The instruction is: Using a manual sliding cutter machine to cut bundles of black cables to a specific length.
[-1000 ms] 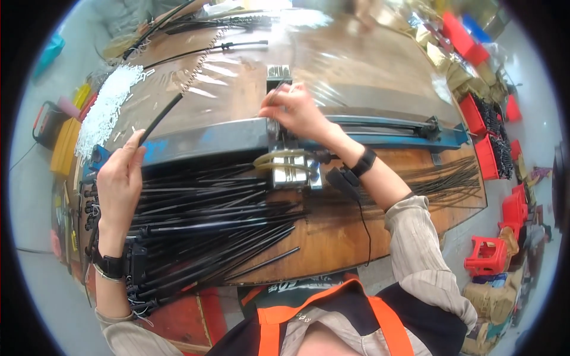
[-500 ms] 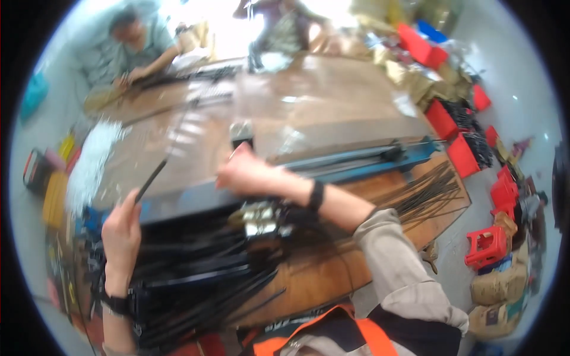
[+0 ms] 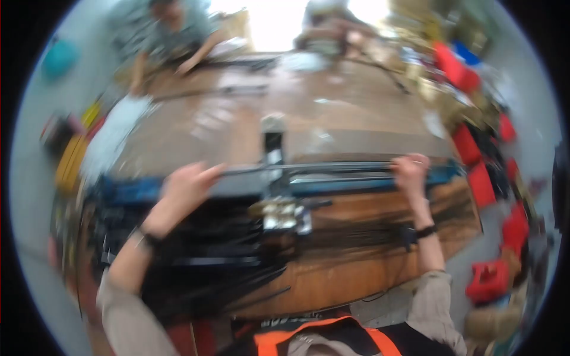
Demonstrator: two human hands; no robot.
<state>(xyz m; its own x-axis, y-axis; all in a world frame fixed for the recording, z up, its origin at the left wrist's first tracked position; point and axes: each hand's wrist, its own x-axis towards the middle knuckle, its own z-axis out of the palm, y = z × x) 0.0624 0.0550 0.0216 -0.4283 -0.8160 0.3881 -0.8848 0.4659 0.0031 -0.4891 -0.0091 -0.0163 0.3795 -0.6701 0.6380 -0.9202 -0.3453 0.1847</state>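
Observation:
A long thin dark strip (image 3: 252, 169) runs nearly level across the bench. My left hand (image 3: 189, 188) is closed on its left end, the index finger stretched along it. My right hand (image 3: 411, 173) is closed at the right end, near the blue rail (image 3: 442, 176). Between my hands the strip crosses a bench-mounted device with a black upright part (image 3: 273, 140) and a shiny metal block (image 3: 279, 216). Blur hides whether the strip touches the device. Below my left forearm lies a heap of black strips (image 3: 208, 261).
More thin dark strips (image 3: 380, 234) lie on the wooden tabletop (image 3: 332, 270). A white bundle (image 3: 116, 139) sits at the left edge. Across the table, one person (image 3: 178, 35) works at the left and another (image 3: 326, 35) farther right. A red stool (image 3: 487, 282) and red bins (image 3: 466, 142) stand at the right.
My right hand has moved from the central device to the right end of the rail. My left hand moved rightward, and its strip swung from slanted to level. The view shifted slightly.

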